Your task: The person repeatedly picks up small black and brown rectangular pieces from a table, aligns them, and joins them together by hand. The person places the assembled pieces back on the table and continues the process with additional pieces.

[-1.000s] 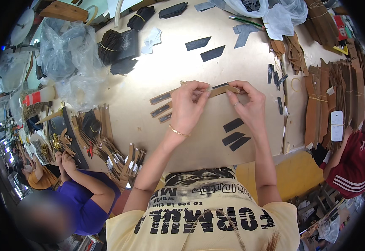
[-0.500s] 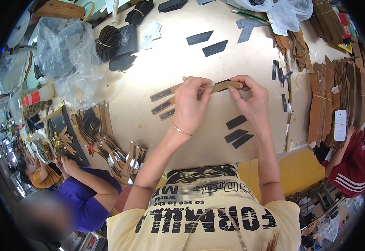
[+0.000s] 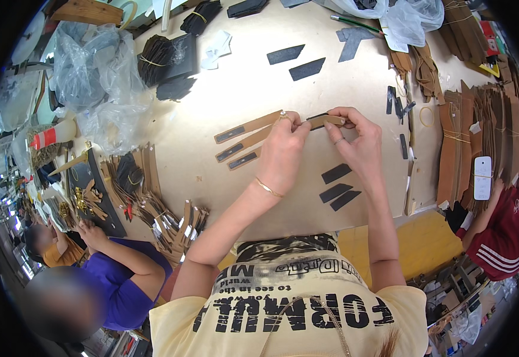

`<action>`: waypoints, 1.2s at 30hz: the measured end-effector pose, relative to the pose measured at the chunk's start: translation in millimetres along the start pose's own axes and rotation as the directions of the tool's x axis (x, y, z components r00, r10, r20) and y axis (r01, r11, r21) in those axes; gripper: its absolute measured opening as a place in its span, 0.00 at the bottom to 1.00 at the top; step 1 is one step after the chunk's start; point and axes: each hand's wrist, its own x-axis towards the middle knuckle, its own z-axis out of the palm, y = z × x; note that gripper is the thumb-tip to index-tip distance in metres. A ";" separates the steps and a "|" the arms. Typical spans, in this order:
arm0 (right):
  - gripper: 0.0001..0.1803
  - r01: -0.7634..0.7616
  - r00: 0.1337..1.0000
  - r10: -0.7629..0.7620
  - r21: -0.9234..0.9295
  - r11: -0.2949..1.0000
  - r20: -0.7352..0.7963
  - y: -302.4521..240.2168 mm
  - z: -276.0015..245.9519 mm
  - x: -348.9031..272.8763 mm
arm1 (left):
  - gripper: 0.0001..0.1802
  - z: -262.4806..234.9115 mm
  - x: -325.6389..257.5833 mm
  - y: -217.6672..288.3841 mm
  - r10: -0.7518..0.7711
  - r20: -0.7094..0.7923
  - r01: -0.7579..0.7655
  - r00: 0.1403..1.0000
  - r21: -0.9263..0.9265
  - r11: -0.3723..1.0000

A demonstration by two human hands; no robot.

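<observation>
Between my two hands a brown leather strip [image 3: 318,122] with a black edge is held just above the table. My right hand [image 3: 359,138] pinches its right end between thumb and fingers. At the strip's left end, my left hand [image 3: 285,141] is closed with thumb and fingertips together. Beside the left hand lie three brown strips, each with a dark inset near its left end: a far one [image 3: 248,127], a middle one [image 3: 242,145] and a near one [image 3: 245,159]. The left hand hides their right parts. Slanted black pieces [image 3: 335,174] lie near my right forearm.
More black pieces [image 3: 286,55] lie at the far side. Dark bundles [image 3: 155,59] and clear plastic bags [image 3: 92,77] occupy the far left; banded brown strips [image 3: 454,143] are stacked at right. A co-worker in purple [image 3: 125,279] sits at left, another in red [image 3: 497,238] at right.
My left hand has shifted right along the held strip, uncovering more of the three brown strips. My right hand stays almost where it was.
</observation>
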 end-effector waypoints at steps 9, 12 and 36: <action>0.16 -0.021 0.999 0.023 0.072 0.997 -0.027 2.7 -13.2 2.2 | 0.20 2.1 -3.3 6.5 0.149 0.139 -0.184 0.979 0.286 0.940; 0.15 0.032 0.999 -0.028 0.102 0.994 -0.040 7.2 -17.9 4.7 | 0.21 2.0 -2.5 7.6 0.170 0.154 -0.213 0.973 0.331 0.919; 0.16 0.247 0.918 -0.375 -0.553 0.796 -0.131 12.1 16.9 -22.4 | 0.13 7.0 -1.9 6.2 0.163 0.098 -0.187 0.982 0.352 0.917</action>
